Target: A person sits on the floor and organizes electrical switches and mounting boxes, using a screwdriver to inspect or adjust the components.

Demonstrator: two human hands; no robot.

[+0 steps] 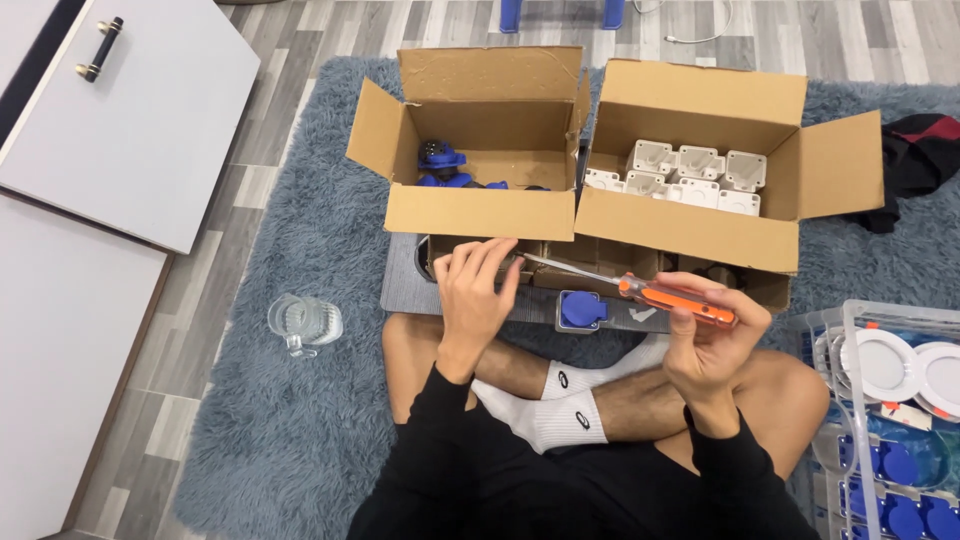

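Right hand [712, 345] is closed around the orange handle of a screwdriver [640, 290], held above the crossed legs; its shaft slants up-left to the left hand [478, 295]. Left hand's fingers are curled over a small item at the tip; the item itself cannot be made out. A blue socket [583, 310] lies just below, before two open cardboard boxes [480, 212].
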